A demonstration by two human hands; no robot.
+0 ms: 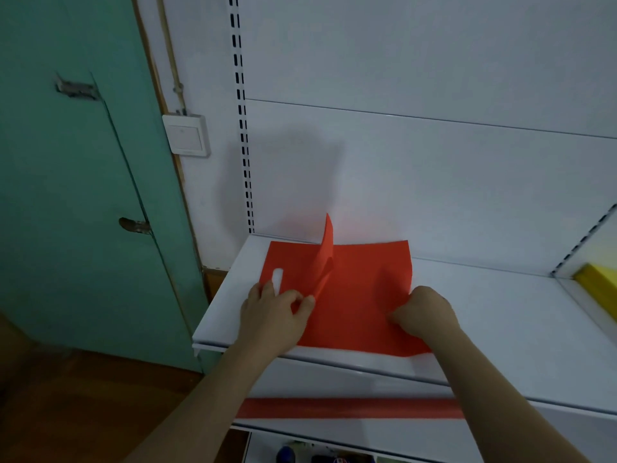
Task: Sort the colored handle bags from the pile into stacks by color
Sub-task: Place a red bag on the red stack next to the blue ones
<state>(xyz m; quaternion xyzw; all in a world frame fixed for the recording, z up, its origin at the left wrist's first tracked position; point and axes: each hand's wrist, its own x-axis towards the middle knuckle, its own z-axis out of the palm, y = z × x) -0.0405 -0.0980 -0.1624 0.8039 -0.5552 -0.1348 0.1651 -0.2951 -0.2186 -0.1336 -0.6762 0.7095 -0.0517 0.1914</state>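
We see a red bag (360, 295) lying flat on the white shelf (500, 315), its far edge close to the back panel (434, 178); a white handle cut-out (277, 279) shows near its left side. Our left hand (277, 312) rests on that left part, thumb and fingers pinching a red flap (327, 255) that stands upright from the middle of the bag, curling at the top. Our right hand (424, 312) sits on the bag's right side with fingers curled under; it seems to grip the red sheet near its edge, though the fingertips are hidden and we cannot be sure. The bag's near edge lies close to the shelf's front lip. A red strip (347, 408) runs along the front of the shelf below; a yellow item (597, 279) lies at the far right, in the neighbouring bay; a green door (83, 178) and a wall switch (186, 135) stand to the left.
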